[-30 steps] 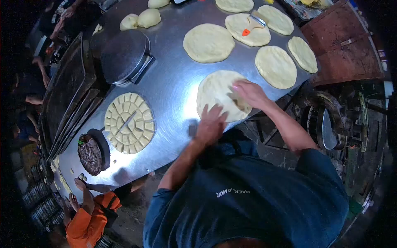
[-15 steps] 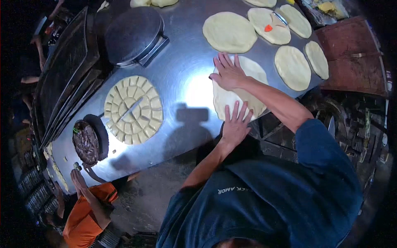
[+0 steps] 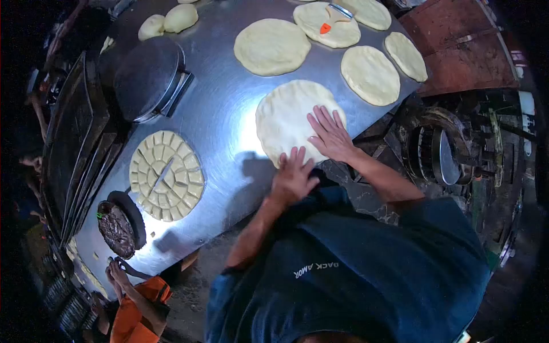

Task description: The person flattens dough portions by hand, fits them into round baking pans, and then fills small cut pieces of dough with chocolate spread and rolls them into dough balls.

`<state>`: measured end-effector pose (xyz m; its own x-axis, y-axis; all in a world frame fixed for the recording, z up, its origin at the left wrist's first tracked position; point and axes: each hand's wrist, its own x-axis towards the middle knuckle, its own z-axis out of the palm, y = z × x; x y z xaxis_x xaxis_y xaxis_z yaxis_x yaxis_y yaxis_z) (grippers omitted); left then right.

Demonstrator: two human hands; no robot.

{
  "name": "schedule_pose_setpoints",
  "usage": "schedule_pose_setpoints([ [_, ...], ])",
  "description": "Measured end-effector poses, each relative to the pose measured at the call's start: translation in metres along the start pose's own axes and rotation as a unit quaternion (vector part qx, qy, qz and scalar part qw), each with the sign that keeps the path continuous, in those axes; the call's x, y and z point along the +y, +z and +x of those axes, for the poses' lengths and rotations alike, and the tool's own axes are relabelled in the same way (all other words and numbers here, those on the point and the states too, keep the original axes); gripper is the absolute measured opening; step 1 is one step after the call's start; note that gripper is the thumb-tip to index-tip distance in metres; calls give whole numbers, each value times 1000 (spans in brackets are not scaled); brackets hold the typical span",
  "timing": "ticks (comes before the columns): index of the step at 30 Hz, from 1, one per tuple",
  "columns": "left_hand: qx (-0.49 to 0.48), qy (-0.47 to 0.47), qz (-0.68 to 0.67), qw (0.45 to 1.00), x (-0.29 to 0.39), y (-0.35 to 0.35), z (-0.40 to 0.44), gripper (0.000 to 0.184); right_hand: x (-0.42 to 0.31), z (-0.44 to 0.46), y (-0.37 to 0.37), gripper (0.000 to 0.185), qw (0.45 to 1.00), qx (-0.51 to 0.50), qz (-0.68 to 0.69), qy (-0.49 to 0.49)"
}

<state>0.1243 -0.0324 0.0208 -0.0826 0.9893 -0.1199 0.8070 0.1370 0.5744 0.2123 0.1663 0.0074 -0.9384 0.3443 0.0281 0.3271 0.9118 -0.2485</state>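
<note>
Splaying on dough [image 3: 289,111], left hand [image 3: 293,176] and right hand [image 3: 333,139] gripped nothing near rounds [image 3: 271,47], cut dough [image 3: 184,182]; shirt [image 3: 349,280] read "AMOR."

Worked dough [image 3: 290,117]: on the table [image 3: 217,103], right hand [image 3: 333,137] on it, left hand [image 3: 294,180] at its near edge
Cut round [image 3: 176,179]: left of the worked dough
Paste [image 3: 117,230]: near left of the cut round
Round plate [image 3: 144,77]: beyond the cut round, right of the trays [image 3: 74,126]
Dough balls [image 3: 180,18]: beyond the round plate
Flat rounds [image 3: 271,47]: beyond the worked dough, tool [image 3: 341,11] on one
</note>
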Motion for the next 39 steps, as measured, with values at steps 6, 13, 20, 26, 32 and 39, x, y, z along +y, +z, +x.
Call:
schedule_pose_setpoints([
  [6, 199, -60, 150, 966, -80, -19, 121, 65, 5, 74, -12, 49, 998, 34, 34, 39],
  [13, 124, -75, 240, 960, -90, -40, 125, 71, 29, 76, -8, 58, 996, -16, -71, 44],
  [20, 110, -70, 167, 977, -58, -31, 46, 65, 4, -2, -23, 57, 996, -54, -34, 61],
  [26, 50, 46, 85, 994, -34, -13, 2, 59, -30, -42, -23, 48, 997, -63, -34, -43],
  [32, 347, -203, -55, 914, -94, -67, 70, 38, 12, 75, -46, 31, 980, 138, 126, 67],
  [39, 221, -163, -170, 947, -70, -80, 55, 40, 28, 100, -61, 48, 987, -127, 82, 56],
])
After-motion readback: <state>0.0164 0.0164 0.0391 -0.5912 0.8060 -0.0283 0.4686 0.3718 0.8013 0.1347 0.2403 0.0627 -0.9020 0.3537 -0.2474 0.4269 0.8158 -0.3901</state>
